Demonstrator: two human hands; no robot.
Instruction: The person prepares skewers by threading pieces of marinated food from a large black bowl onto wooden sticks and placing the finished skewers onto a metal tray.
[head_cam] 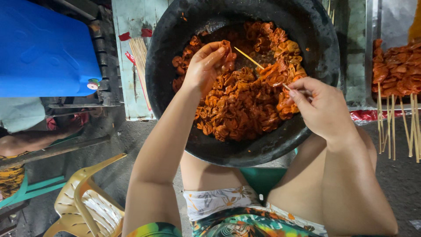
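Over the black basin [307, 39], the left hand [204, 66] pinches an orange meat piece [226, 47] at eleven o'clock, while the right hand [322, 105] pinches a bamboo skewer [250, 58] at three o'clock.

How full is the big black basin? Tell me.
Partly full. The black basin holds a heap of orange marinated meat pieces across its bottom, with bare dark wall showing above the heap all around.

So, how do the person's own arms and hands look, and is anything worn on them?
Both arms are bare along the whole visible length: no sleeves, gloves, watch, bracelets or rings can be seen. The left hand and the right hand have short nails without visible polish. Only a bit of tie-dye cloth shows by the left elbow, at the bottom edge.
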